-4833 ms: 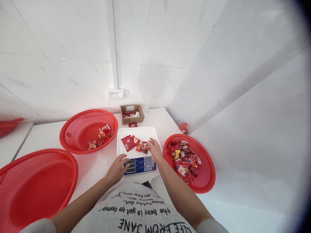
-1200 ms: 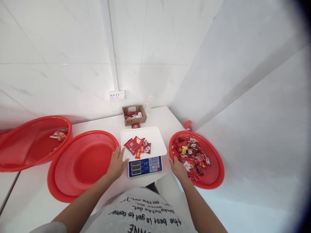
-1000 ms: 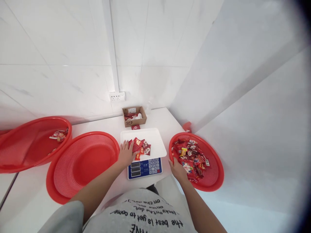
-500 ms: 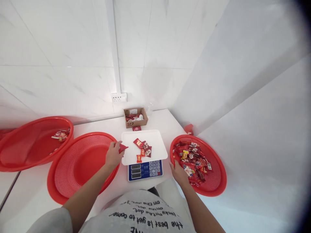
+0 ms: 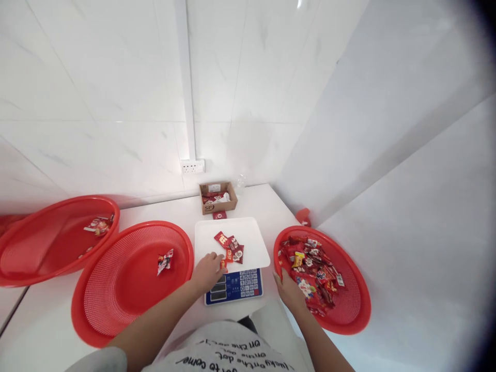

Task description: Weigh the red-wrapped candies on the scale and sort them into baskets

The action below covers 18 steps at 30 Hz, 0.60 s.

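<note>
My left hand (image 5: 208, 272) is over the near left edge of the white tray (image 5: 251, 232), fingers stretched toward a small red candy packet (image 5: 223, 264) and touching or nearly touching it. My thumb is partly hidden. Several other red and dark red candy packets (image 5: 237, 253) lie beside it on the tray, which rests on a blue scale (image 5: 251, 284). My right hand (image 5: 290, 292) is closed on the left rim of a red basket (image 5: 358, 305) full of wrapped snacks (image 5: 310, 263). One red and white packet (image 5: 165, 261) lies in the red basket (image 5: 93, 336) on my left.
Another red basket (image 5: 23, 279) stands farther left with a few packets (image 5: 99, 226) inside. Behind the tray sits a small cardboard box (image 5: 219, 206) of packets, with a dark red packet (image 5: 219, 215) in front. A wall socket (image 5: 192, 166) is above the table.
The packet held by my left hand now lies in the left basket. That hand has moved right to the tray's near edge. My right hand stays on its basket rim.
</note>
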Each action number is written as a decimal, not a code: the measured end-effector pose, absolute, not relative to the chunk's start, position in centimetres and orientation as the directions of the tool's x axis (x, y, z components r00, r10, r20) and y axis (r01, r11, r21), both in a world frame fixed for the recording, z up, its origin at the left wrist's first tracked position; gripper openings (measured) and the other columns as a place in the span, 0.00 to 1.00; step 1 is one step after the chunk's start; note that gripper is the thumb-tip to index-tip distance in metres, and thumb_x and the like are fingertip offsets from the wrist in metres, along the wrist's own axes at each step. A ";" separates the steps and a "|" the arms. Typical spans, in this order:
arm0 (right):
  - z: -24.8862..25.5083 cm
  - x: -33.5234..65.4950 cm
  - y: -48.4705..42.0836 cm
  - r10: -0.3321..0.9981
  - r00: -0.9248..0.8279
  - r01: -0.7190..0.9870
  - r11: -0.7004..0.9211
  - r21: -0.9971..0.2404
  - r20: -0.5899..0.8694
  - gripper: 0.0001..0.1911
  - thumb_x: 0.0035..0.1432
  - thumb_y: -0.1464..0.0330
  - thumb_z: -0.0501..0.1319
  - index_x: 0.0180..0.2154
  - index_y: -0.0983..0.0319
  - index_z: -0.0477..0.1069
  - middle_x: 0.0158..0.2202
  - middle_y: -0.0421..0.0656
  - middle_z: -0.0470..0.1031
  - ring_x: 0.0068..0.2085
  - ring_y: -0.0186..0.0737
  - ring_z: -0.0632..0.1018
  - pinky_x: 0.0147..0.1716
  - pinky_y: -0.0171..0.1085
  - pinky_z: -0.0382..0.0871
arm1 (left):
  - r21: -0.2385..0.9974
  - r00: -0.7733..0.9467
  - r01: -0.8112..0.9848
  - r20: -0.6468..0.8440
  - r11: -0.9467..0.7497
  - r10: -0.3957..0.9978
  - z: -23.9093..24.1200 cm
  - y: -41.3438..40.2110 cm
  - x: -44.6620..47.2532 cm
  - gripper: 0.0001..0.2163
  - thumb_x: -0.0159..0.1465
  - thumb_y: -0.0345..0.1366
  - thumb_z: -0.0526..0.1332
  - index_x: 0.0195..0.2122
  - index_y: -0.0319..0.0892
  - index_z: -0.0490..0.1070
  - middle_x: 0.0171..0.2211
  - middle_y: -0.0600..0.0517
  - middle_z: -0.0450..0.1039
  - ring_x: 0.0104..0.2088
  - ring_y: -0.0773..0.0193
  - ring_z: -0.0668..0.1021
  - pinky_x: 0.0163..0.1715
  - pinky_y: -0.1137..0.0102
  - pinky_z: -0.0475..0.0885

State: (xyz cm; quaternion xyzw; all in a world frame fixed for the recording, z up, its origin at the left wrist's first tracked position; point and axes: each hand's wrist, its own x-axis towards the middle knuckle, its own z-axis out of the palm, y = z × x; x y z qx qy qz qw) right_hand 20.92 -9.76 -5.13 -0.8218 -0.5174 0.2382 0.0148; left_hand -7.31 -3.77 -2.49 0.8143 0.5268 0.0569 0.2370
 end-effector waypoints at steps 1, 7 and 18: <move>-5.2 20.9 -9.8 0.858 0.350 0.842 -0.464 -0.276 -0.376 0.30 0.62 0.56 0.39 0.58 0.67 0.55 0.50 0.58 0.71 0.49 0.52 0.75 0.46 0.47 0.65 | 0.445 0.455 0.829 -0.183 -0.339 0.871 -2.5 -3.7 -6.6 0.16 0.63 0.40 0.51 0.51 0.43 0.65 0.46 0.45 0.67 0.47 0.56 0.70 0.45 0.63 0.65; -5.8 21.1 -9.8 0.874 0.343 0.835 -0.451 -0.314 -0.343 0.30 0.62 0.56 0.40 0.58 0.67 0.56 0.50 0.58 0.72 0.47 0.53 0.76 0.45 0.47 0.66 | 0.496 0.399 0.839 -0.278 -0.225 0.874 -2.8 -2.9 -5.8 0.12 0.61 0.33 0.51 0.45 0.46 0.65 0.43 0.48 0.66 0.43 0.60 0.72 0.40 0.68 0.66; -5.5 21.0 -10.0 0.893 0.333 0.814 -0.434 -0.385 -0.302 0.27 0.62 0.61 0.42 0.56 0.70 0.60 0.47 0.60 0.73 0.47 0.55 0.75 0.44 0.48 0.66 | 0.546 0.376 0.812 -0.220 -0.205 0.900 -3.3 -2.1 -6.0 0.05 0.57 0.30 0.55 0.35 0.41 0.67 0.43 0.47 0.65 0.43 0.62 0.71 0.43 0.70 0.64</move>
